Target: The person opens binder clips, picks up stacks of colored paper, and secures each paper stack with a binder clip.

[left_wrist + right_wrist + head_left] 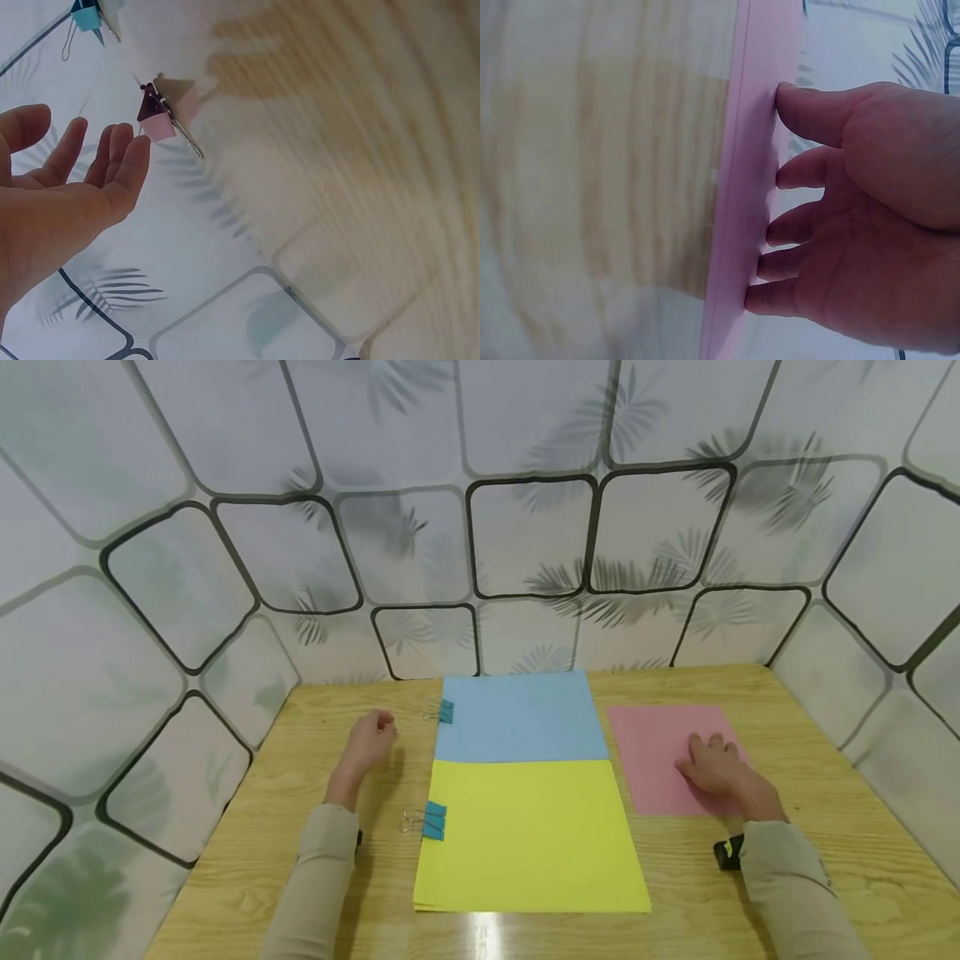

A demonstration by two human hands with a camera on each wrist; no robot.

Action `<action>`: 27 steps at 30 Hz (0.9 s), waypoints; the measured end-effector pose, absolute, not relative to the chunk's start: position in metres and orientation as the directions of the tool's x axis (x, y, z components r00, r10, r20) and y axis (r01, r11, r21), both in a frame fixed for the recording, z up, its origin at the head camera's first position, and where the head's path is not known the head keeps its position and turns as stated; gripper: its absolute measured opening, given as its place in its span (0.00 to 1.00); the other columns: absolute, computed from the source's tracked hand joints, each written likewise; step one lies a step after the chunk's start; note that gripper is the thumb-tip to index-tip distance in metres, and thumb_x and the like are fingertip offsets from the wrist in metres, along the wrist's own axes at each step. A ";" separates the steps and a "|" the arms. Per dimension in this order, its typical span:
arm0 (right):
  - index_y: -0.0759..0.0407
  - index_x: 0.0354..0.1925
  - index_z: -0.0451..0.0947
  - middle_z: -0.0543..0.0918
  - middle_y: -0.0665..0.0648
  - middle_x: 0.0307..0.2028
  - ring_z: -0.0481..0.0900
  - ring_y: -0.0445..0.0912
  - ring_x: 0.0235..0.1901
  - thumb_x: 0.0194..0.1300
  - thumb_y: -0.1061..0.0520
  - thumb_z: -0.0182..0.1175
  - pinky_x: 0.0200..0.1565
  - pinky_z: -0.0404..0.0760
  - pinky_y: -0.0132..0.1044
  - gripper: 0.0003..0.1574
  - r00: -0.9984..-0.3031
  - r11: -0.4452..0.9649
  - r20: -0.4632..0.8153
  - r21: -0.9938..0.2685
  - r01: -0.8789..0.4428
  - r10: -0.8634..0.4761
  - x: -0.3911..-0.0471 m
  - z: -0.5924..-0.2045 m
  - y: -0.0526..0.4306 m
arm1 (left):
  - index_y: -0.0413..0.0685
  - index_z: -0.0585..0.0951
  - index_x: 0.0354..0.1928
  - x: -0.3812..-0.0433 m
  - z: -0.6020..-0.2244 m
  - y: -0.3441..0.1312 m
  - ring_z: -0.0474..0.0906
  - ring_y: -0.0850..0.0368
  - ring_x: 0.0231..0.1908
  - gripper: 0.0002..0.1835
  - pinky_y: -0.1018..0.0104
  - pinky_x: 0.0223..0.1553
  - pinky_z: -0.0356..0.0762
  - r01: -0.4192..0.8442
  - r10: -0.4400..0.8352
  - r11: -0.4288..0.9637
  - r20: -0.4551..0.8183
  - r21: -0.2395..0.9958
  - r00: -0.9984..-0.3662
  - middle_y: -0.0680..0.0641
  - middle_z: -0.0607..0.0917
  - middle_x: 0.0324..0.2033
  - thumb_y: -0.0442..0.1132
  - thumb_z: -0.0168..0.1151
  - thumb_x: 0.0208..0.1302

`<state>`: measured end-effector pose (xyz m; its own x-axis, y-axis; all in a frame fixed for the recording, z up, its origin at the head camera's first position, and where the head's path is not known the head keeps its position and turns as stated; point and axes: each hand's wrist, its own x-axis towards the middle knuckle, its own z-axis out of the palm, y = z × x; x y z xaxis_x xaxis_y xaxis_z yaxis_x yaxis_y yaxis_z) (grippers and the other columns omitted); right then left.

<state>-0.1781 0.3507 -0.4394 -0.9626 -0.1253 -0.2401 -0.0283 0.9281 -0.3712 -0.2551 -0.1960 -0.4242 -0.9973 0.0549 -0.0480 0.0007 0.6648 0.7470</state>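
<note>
Right hand [716, 766]: fingertips [780, 180] flat on pink paper [663, 752], pinning it to wooden table [810, 860] | left hand [371, 739]: relaxed, holding nothing, near blue binder clip [445, 712] on blue paper [521, 717] | yellow paper [528, 835]: clipped likewise.

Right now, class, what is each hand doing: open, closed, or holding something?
Left hand: open, fingers relaxed, holding nothing, above the wooden table.
Right hand: open, fingertips pressing flat on the pink sheet.
</note>
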 end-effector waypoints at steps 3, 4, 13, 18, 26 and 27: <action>0.87 0.65 0.47 0.46 0.96 0.59 0.45 0.89 0.58 0.75 0.56 0.46 0.60 0.52 0.77 0.39 -0.962 0.930 -0.240 -0.366 -0.035 -0.131 -0.178 -0.438 0.351 | 0.31 0.70 0.63 -0.258 -0.423 -0.197 0.72 0.38 0.56 0.21 0.47 0.54 0.73 -0.009 0.029 0.684 -0.039 0.729 -0.999 0.32 0.75 0.55 0.39 0.44 0.77; 0.88 0.65 0.47 0.45 0.96 0.59 0.45 0.89 0.58 0.74 0.56 0.46 0.60 0.51 0.78 0.39 -0.962 0.931 -0.240 -0.364 -0.036 -0.131 -0.178 -0.437 0.350 | 0.31 0.70 0.62 -0.259 -0.423 -0.197 0.72 0.37 0.56 0.21 0.46 0.53 0.73 -0.011 0.020 0.690 -0.034 0.724 -0.999 0.31 0.76 0.55 0.39 0.43 0.77; 0.87 0.65 0.47 0.46 0.96 0.59 0.46 0.88 0.59 0.75 0.55 0.47 0.60 0.52 0.77 0.39 -0.960 0.936 -0.251 -0.351 -0.030 -0.125 -0.177 -0.439 0.350 | 0.34 0.58 0.71 -0.265 -0.419 -0.195 0.49 0.23 0.65 0.29 0.34 0.60 0.63 -0.120 -0.093 0.729 -0.075 0.674 -0.993 0.21 0.54 0.65 0.45 0.43 0.77; 0.88 0.65 0.47 0.45 0.96 0.59 0.44 0.89 0.59 0.75 0.56 0.46 0.61 0.49 0.77 0.39 -0.960 0.931 -0.251 -0.364 -0.022 -0.121 -0.176 -0.441 0.352 | 0.33 0.55 0.71 -0.273 -0.414 -0.193 0.54 0.23 0.63 0.31 0.34 0.57 0.66 -0.187 -0.188 0.752 -0.065 0.632 -0.980 0.21 0.56 0.64 0.44 0.46 0.74; 0.84 0.66 0.47 0.45 0.95 0.60 0.47 0.87 0.59 0.76 0.55 0.46 0.58 0.54 0.78 0.38 -0.958 0.931 -0.263 -0.365 -0.013 -0.117 -0.176 -0.440 0.352 | 0.28 0.67 0.63 -0.284 -0.415 -0.203 0.68 0.25 0.58 0.28 0.35 0.54 0.71 -0.272 -0.208 0.837 -0.184 0.475 -0.961 0.23 0.69 0.58 0.47 0.38 0.77; 0.84 0.67 0.47 0.45 0.94 0.60 0.46 0.87 0.59 0.76 0.54 0.45 0.58 0.54 0.78 0.38 -0.956 0.930 -0.268 -0.368 -0.010 -0.116 -0.177 -0.440 0.351 | 0.29 0.69 0.61 -0.285 -0.415 -0.205 0.70 0.27 0.57 0.27 0.37 0.53 0.73 -0.269 -0.203 0.840 -0.188 0.471 -0.961 0.25 0.72 0.57 0.47 0.37 0.78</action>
